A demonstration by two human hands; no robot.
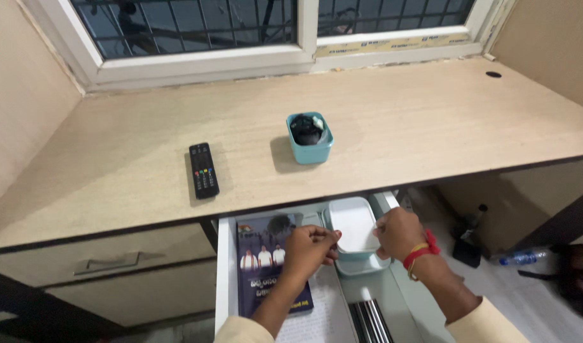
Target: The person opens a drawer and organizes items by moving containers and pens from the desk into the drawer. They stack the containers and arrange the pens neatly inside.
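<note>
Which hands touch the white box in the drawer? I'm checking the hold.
Touching, both. The head view shows the left hand on the white box's left edge and the right hand on its right edge, no gap.

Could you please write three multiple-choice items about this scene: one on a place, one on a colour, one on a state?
1. Where does the remote control lie?
A. on the desk top
B. in the drawer
C. on the floor

2. What colour is the small container on the desk top?
A. red
B. teal
C. yellow

3. How is the drawer?
A. shut
B. pulled open
C. taken out

Answers: 1 A, it rests left of the container. 2 B, its walls are teal. 3 B, the left hand and right hand hold a white box inside it.
</note>
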